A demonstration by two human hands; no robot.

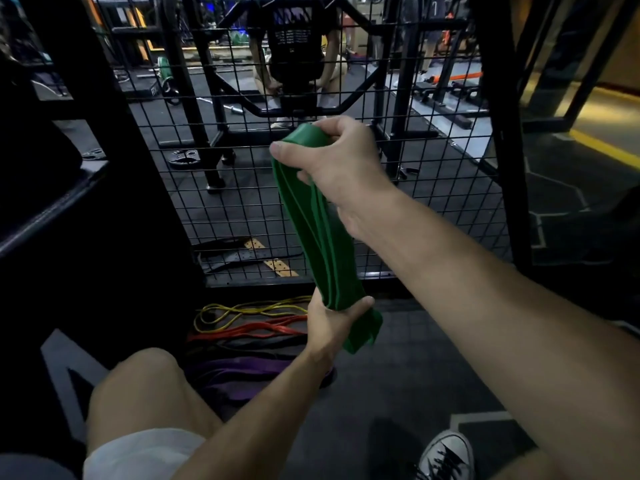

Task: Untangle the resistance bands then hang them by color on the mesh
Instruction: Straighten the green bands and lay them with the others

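On the floor at lower left lie the sorted-looking yellow bands [242,311], red bands [256,331], a dark band [249,346] and purple bands [239,374], grouped by colour, none yet hung. The left hand [330,327] grips the lower end of the green band [320,230], fingers curled round the folded layers, apparently to keep them gathered. The band runs upward, taut, in front of the wire mesh [433,109]. The right hand [337,164] clutches the top fold, thumb across it, raised close to the mesh, likely positioning for hanging. Whether the band touches the mesh cannot be determined. A shoe [446,459] stands lower right.
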